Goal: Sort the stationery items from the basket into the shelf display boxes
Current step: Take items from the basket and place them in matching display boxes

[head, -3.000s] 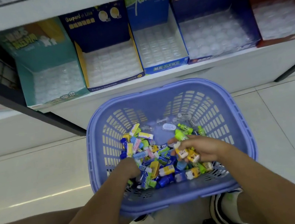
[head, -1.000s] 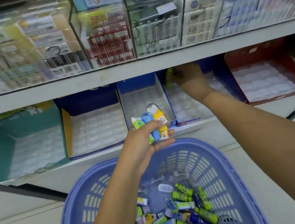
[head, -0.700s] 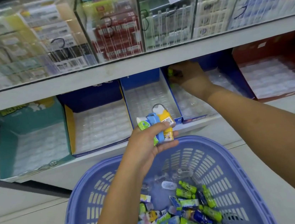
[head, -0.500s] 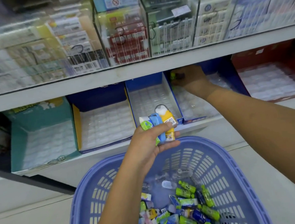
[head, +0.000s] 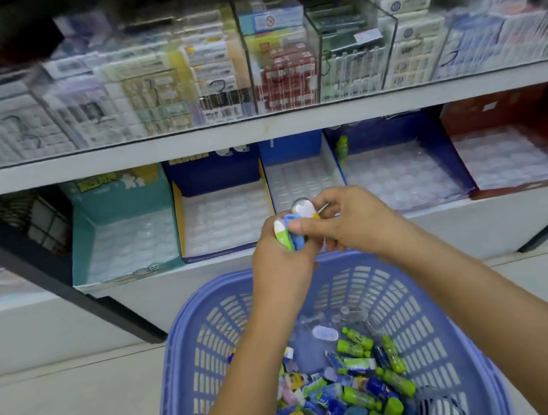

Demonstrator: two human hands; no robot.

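Returned from the shelf, the right hand (head: 346,219) pinches a blue piece (head: 295,237) in the bunch (head: 284,235) the left hand (head: 280,268) grips above the basket (head: 183,322); draw it out singly, then seat it upright like the green piece (head: 342,146) in the dark-blue display box (head: 429,133).

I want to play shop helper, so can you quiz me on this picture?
1. Which hand grips the bunch of stationery items above the basket?
2. The lone green bottle-shaped item on the shelf stands in which display box? A teal, B dark blue, C red.
3. True or false: the basket is empty.
Key: 1 left hand; the right hand picks from it. 2 B, the dark blue display box. 3 false.
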